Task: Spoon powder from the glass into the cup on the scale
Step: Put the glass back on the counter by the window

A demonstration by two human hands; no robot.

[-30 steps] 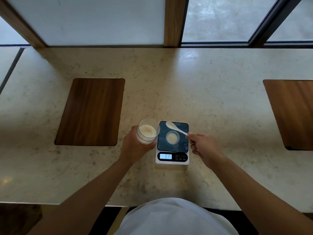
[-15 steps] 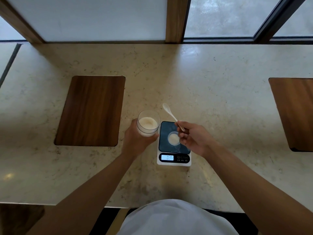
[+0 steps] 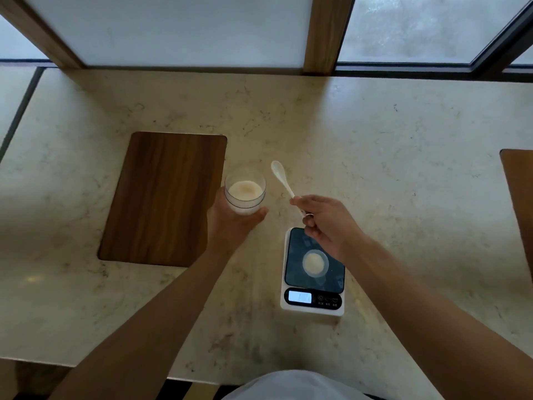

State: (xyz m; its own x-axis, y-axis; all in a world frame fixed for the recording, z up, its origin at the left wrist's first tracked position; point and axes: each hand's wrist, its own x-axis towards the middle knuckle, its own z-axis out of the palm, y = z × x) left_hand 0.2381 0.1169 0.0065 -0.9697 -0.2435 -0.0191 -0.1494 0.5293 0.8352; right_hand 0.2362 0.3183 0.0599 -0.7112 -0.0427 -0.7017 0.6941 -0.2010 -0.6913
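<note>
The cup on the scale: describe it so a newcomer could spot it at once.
On the pale marble counter, find the white scale with the dark platform, near the front edge. The cup sits on its centre: small, clear, holding pale powder. The glass, in the left hand, is larger and off the scale.

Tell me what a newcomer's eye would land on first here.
First, the two bare arms reaching in from below: the left hand grips a clear glass of pale powder, the right hand pinches a white plastic spoon raised beside it. Next, the white digital scale with a dark platform, bearing a small clear cup of powder, near the front edge of the marble counter.
</note>
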